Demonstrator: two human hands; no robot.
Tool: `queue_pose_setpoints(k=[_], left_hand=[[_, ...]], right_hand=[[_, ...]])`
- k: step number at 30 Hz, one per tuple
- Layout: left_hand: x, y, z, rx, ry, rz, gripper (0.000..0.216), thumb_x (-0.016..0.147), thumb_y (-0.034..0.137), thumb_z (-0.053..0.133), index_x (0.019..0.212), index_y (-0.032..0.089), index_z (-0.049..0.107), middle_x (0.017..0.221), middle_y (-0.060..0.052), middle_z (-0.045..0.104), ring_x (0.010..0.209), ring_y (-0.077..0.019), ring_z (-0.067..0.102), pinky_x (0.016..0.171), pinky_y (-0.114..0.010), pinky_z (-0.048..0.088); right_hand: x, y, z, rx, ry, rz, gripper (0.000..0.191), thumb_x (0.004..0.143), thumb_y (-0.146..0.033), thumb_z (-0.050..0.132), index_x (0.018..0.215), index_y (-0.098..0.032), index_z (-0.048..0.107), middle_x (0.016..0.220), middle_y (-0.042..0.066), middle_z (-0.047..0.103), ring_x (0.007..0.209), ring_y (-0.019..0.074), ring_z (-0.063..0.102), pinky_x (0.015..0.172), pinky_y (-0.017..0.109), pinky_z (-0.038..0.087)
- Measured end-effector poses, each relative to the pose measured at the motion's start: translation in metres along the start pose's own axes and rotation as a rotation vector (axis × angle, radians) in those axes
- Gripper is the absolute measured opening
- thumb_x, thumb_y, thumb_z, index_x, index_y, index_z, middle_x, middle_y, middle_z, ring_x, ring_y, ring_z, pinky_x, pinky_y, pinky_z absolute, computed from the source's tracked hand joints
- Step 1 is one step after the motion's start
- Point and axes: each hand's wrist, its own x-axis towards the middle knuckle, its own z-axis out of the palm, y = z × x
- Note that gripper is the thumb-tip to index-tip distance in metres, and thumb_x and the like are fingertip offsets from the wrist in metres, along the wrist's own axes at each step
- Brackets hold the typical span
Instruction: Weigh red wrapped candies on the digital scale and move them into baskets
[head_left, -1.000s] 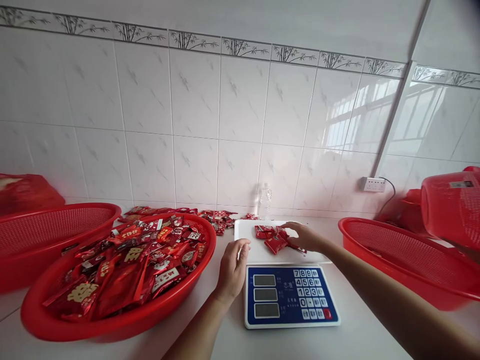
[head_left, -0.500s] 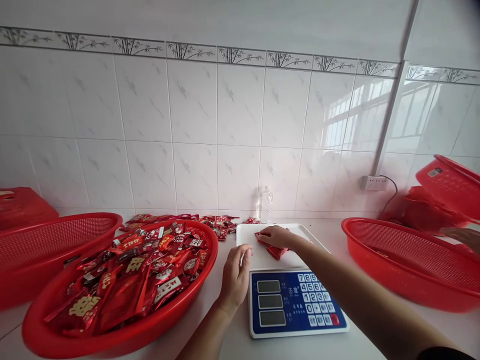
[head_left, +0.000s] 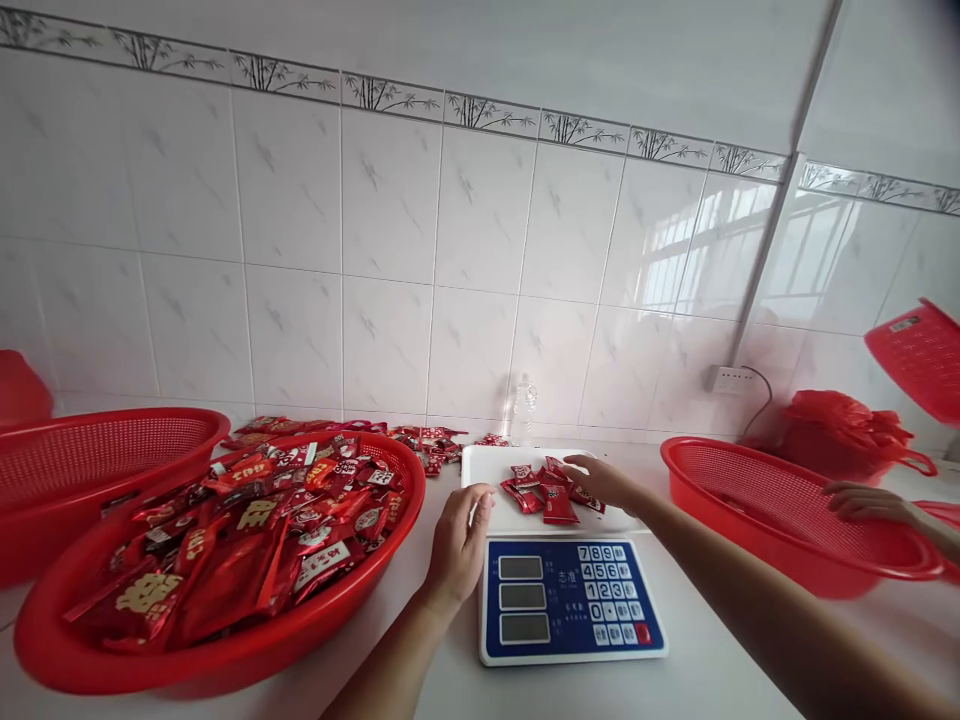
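Note:
A digital scale (head_left: 574, 600) with a blue keypad panel and a white tray (head_left: 480, 515) stands in front of me. Several small red snack packets (head_left: 559, 503) lie in a loose pile on the tray. At the pile's right side is my right hand (head_left: 607, 482), fingers apart and touching or just over the packets, with no packet visibly gripped. My left hand (head_left: 456, 540) rests beside the tray's left front corner, loosely bent and open, holding nothing. To its left, a red plastic basket (head_left: 375, 600) is heaped with mixed red packets (head_left: 277, 530).
More packets (head_left: 439, 445) and a clear bottle (head_left: 525, 405) stand along the tiled wall. Another red basket (head_left: 157, 430) is at far left. At right, another person's hand (head_left: 874, 500) touches a red basket (head_left: 780, 560); behind are a red bag (head_left: 844, 430) and a raised basket (head_left: 919, 355).
My right hand has drawn to the right, uncovering the packets on the tray. My left hand stays beside the scale. The other person's hand has come onto the right basket's rim.

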Motion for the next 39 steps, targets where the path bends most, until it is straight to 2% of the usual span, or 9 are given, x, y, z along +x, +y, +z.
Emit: queue_pose_setpoints(k=[3, 9, 14, 18, 22, 27, 33, 36, 39], left_hand=[[0.0, 0.0, 0.0, 0.004, 0.017, 0.002, 0.028, 0.096, 0.036, 0.036, 0.098, 0.02, 0.059, 0.093, -0.006, 0.065, 0.092, -0.0197, 0.061, 0.084, -0.033, 0.047], [0.0, 0.0, -0.001, 0.006, 0.024, -0.001, 0.028, 0.096, 0.037, 0.036, 0.097, 0.02, 0.058, 0.093, -0.007, 0.065, 0.09, -0.0201, 0.061, 0.084, -0.035, 0.048], [-0.001, 0.0, -0.001, 0.019, 0.016, 0.012, 0.029, 0.097, 0.036, 0.035, 0.099, 0.02, 0.059, 0.095, -0.008, 0.066, 0.093, -0.0207, 0.061, 0.084, -0.035, 0.049], [0.0, 0.003, -0.001, 0.024, 0.017, 0.024, 0.029, 0.097, 0.036, 0.035, 0.097, 0.021, 0.06, 0.093, -0.006, 0.066, 0.09, -0.0199, 0.062, 0.082, -0.033, 0.049], [0.0, 0.005, -0.001, 0.027, 0.024, 0.031, 0.029, 0.096, 0.035, 0.036, 0.099, 0.02, 0.061, 0.094, -0.006, 0.067, 0.09, -0.02, 0.063, 0.083, -0.033, 0.049], [0.0, 0.003, -0.001, 0.028, 0.015, 0.014, 0.03, 0.097, 0.036, 0.036, 0.099, 0.02, 0.062, 0.096, -0.007, 0.068, 0.092, -0.0204, 0.063, 0.085, -0.034, 0.049], [0.0, 0.001, -0.001, 0.014, 0.01, 0.011, 0.031, 0.097, 0.037, 0.036, 0.103, 0.02, 0.062, 0.096, -0.008, 0.068, 0.092, -0.0213, 0.063, 0.084, -0.035, 0.05], [0.0, 0.003, -0.002, 0.012, 0.013, 0.007, 0.031, 0.096, 0.037, 0.036, 0.099, 0.02, 0.062, 0.094, -0.008, 0.068, 0.09, -0.0213, 0.063, 0.083, -0.035, 0.05], [0.001, 0.004, -0.002, 0.009, 0.015, 0.006, 0.031, 0.096, 0.038, 0.037, 0.097, 0.02, 0.061, 0.093, -0.008, 0.068, 0.089, -0.0209, 0.064, 0.083, -0.035, 0.05]], right_hand=[[0.0, 0.001, 0.01, 0.016, 0.007, 0.01, 0.059, 0.091, -0.059, 0.028, 0.129, -0.022, 0.055, 0.126, 0.006, 0.061, 0.107, 0.0225, 0.06, 0.088, 0.032, 0.045], [0.01, -0.031, 0.03, 0.003, -0.007, -0.063, 0.059, 0.092, -0.061, 0.027, 0.128, -0.025, 0.055, 0.13, 0.006, 0.059, 0.118, 0.0253, 0.053, 0.098, 0.036, 0.037], [0.015, -0.056, 0.037, -0.071, -0.068, -0.121, 0.066, 0.085, -0.071, 0.032, 0.134, -0.029, 0.049, 0.14, 0.007, 0.048, 0.132, 0.0305, 0.035, 0.106, 0.051, 0.024], [0.011, -0.066, 0.036, -0.137, -0.151, -0.148, 0.073, 0.079, -0.078, 0.035, 0.136, -0.034, 0.045, 0.142, 0.008, 0.044, 0.135, 0.0354, 0.028, 0.105, 0.065, 0.011], [0.005, -0.066, 0.034, -0.165, -0.227, -0.164, 0.08, 0.075, -0.078, 0.043, 0.142, -0.035, 0.037, 0.148, 0.009, 0.037, 0.137, 0.0377, 0.024, 0.105, 0.064, 0.016], [0.003, -0.059, 0.034, -0.151, -0.241, -0.216, 0.077, 0.076, -0.071, 0.05, 0.141, -0.03, 0.039, 0.146, 0.008, 0.04, 0.135, 0.0326, 0.031, 0.105, 0.048, 0.03], [-0.003, -0.056, 0.035, -0.116, -0.142, -0.316, 0.05, 0.088, -0.044, 0.045, 0.135, -0.028, 0.046, 0.139, 0.005, 0.049, 0.126, 0.0245, 0.044, 0.103, 0.039, 0.036], [-0.004, -0.056, 0.037, -0.111, -0.067, -0.358, 0.043, 0.087, -0.034, 0.047, 0.129, -0.026, 0.052, 0.133, 0.005, 0.054, 0.125, 0.0232, 0.044, 0.105, 0.037, 0.033], [-0.001, -0.054, 0.04, -0.105, -0.014, -0.362, 0.04, 0.083, -0.03, 0.052, 0.123, -0.027, 0.056, 0.123, 0.005, 0.059, 0.116, 0.0227, 0.05, 0.098, 0.035, 0.038]])
